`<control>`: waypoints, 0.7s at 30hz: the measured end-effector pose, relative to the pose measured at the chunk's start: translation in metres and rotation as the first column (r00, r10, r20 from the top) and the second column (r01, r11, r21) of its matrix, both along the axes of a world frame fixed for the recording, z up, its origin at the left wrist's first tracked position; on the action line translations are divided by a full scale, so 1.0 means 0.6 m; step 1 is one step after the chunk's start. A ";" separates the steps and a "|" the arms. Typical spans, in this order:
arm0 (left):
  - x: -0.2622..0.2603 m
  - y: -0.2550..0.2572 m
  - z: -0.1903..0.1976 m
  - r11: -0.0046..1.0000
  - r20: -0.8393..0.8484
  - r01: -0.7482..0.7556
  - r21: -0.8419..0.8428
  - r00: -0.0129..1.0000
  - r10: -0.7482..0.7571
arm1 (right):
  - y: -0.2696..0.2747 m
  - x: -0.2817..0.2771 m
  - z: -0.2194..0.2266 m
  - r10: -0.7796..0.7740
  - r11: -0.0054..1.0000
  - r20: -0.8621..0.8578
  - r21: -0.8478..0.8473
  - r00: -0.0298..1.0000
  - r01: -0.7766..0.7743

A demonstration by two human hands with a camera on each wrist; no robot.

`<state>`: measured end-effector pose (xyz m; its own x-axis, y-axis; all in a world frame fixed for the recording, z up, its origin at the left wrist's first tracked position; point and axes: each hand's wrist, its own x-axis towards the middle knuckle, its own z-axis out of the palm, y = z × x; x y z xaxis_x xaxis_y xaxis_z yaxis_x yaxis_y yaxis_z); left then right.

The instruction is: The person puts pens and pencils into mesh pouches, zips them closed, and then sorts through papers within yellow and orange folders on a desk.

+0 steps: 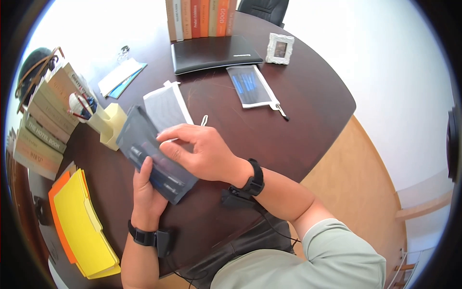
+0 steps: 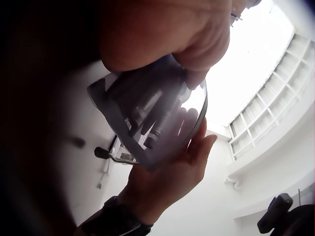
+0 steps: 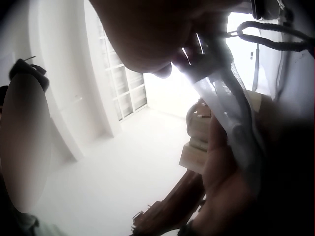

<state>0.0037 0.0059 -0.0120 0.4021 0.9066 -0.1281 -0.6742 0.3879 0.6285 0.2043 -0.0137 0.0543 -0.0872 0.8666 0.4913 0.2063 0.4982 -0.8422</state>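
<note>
A dark translucent pouch (image 1: 166, 166) with several pen-like items inside lies tilted in the left hand (image 1: 149, 197), the thumb on its upper face. Just above the pouch is the right hand (image 1: 204, 151), its fingers bent loosely and a gap showing between thumb and forefinger. In the left wrist view the pouch (image 2: 162, 130) hangs between both hands, and fingers of the right hand (image 2: 162, 189) show through it. The right wrist view has the pouch (image 3: 229, 103) beside the left hand (image 3: 221, 182); whether the right fingertips touch it is hard to tell.
Behind the hands lie a white mesh pouch (image 1: 166, 103) and another with blue items (image 1: 248, 84). A laptop (image 1: 214, 54), picture frame (image 1: 279, 49) and upright books (image 1: 202, 19) stand farther back. At left are a pen holder (image 1: 108, 125), books (image 1: 45, 127) and yellow folders (image 1: 82, 224).
</note>
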 end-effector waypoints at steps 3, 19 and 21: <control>-0.009 0.001 -0.009 1.000 0.024 0.000 -0.025 1.000 0.001 | 0.014 0.001 -0.030 -0.215 0.924 0.202 0.359 0.956 0.132; -0.015 0.000 -0.004 0.996 0.031 0.069 -0.049 0.997 -0.067 | 0.004 -0.010 -0.018 -0.078 0.983 0.228 0.180 0.971 0.036; -0.016 0.003 -0.011 0.999 0.012 0.047 -0.022 0.999 -0.047 | 0.004 -0.010 -0.011 -0.088 0.986 0.219 0.156 0.972 0.054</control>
<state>-0.0061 0.0076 -0.0183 0.4461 0.8835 -0.1428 -0.6622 0.4332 0.6115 0.1983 -0.0116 0.0474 -0.1509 0.7940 0.5889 0.4209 0.5906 -0.6885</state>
